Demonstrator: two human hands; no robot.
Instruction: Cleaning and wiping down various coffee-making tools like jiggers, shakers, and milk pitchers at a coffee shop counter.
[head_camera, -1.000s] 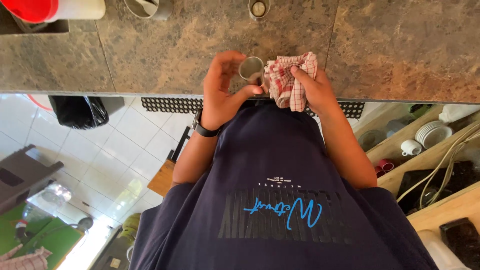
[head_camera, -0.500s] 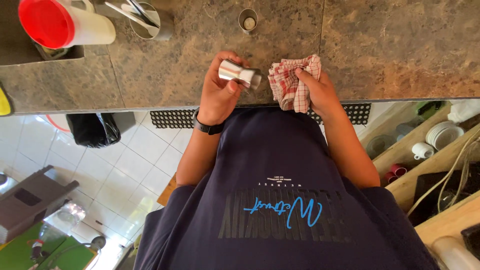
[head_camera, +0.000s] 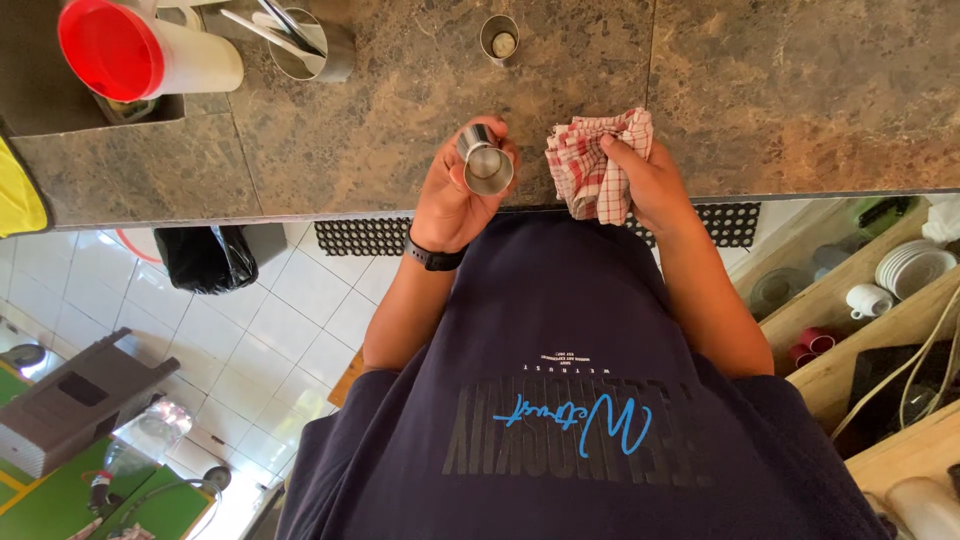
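My left hand (head_camera: 455, 195) is wrapped around a small shiny steel cup (head_camera: 484, 160), my right hand (head_camera: 645, 175) bunched on a red-checked cloth (head_camera: 595, 160), both over the mottled brown stone counter (head_camera: 800, 90); beyond stands a red-lidded white tub (head_camera: 140, 50); white floor tiles (head_camera: 270, 320) below

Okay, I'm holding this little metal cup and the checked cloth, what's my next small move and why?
Probably bring the red-checked cloth in your right hand into the small steel cup. Your left hand holds its open mouth toward you, and the bunched cloth sits just beside it, not touching.
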